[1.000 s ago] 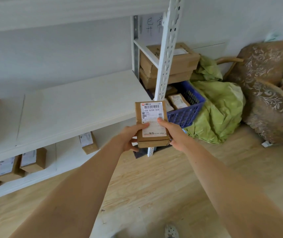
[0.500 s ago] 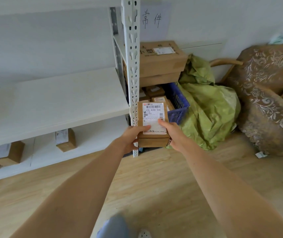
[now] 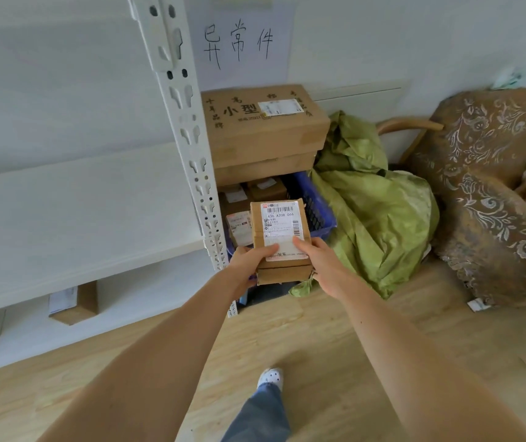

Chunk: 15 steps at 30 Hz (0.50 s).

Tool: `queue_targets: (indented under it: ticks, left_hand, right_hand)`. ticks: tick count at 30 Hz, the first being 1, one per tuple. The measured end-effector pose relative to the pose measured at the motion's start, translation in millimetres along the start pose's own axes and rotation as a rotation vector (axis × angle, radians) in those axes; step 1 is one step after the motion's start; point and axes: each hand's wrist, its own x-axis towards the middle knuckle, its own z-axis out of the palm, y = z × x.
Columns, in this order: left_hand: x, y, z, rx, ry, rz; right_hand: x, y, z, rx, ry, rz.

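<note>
While both hands hold it, small parcel [image 3: 282, 240] is up in the air, clear of any surface, just right of white rack upright [image 3: 191, 138]. In view it overlaps the front of blue crate [image 3: 317, 208]; can't tell if it's over the crate or short of it.

L hand [image 3: 247, 266]: grips parcel's near-left corner, thumb on top at the label's edge, fingers curled underneath (mostly hidden).
R hand [image 3: 322, 266]: grips near-right corner, thumb on shipping label [image 3: 282, 229], fingers wrapped under and out of sight.

Parcel is brown cardboard, label face up, barcode end away from person, near end a bit lower.

Surroundings:
- crate holds several small labelled pkgs
- two big cartons [image 3: 264, 129] stacked at crate's back
- handwritten paper sign [image 3: 239, 43] on wall above cartons
- green bag [image 3: 376, 218] against crate's right side, patterned armchair [image 3: 491, 193] right of that
- rack's lower shelf has one small box [image 3: 75, 303]
- wood floor, white shoe [image 3: 270, 377] + jeans leg at bottom centre
</note>
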Motion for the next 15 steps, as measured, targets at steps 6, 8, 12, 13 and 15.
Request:
queue_targets:
  ticks: [6, 8, 12, 13, 15]
  left_hand:
    - [81, 31, 15, -0.038, 0.049, -0.028]
    - [107, 40, 19, -0.03, 0.073, -0.039]
    - [148, 52, 25, -0.05, 0.098, -0.093]
    - [158, 54, 26, -0.049, 0.106, -0.104]
    - [173, 53, 28, -0.029, 0.121, -0.132]
  right_hand:
    - [73, -30, -12, -0.017, -0.019, 0.06]
    - [97, -41, -12, -0.024, -0.031, 0.085]
    - [145, -47, -14, -0.02, -0.046, 0.125]
    - [157, -47, -15, -0.029, -0.047, 0.129]
    - [177, -44, -17, -0.067, -0.049, 0.134]
